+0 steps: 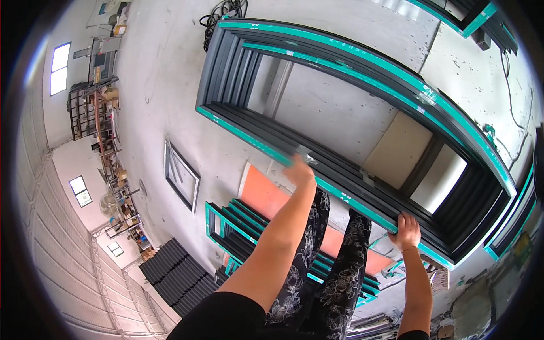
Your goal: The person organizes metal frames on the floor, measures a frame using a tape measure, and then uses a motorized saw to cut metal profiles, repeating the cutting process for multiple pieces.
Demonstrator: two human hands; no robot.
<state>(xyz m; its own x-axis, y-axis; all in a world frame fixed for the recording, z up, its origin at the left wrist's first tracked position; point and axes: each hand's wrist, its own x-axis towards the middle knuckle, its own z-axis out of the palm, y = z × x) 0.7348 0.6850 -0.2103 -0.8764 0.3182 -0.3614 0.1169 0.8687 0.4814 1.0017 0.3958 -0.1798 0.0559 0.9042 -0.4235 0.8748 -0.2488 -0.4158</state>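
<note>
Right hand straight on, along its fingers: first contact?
Right hand: likely the near side of the stacked dark grey frames, which it appears to touch; exact depth unclear.

Floor (147,124): pale grey, smooth, dark specks toward far right. Left side: whitish wall (58,116) with bright windows (60,69); cluttered shelving (102,130) runs along it, with a round caged fan (107,205). Overhead, leftward: ribbed pale roof (45,238), exposed trusses (97,272). Lighting: bright, fairly even.
</note>
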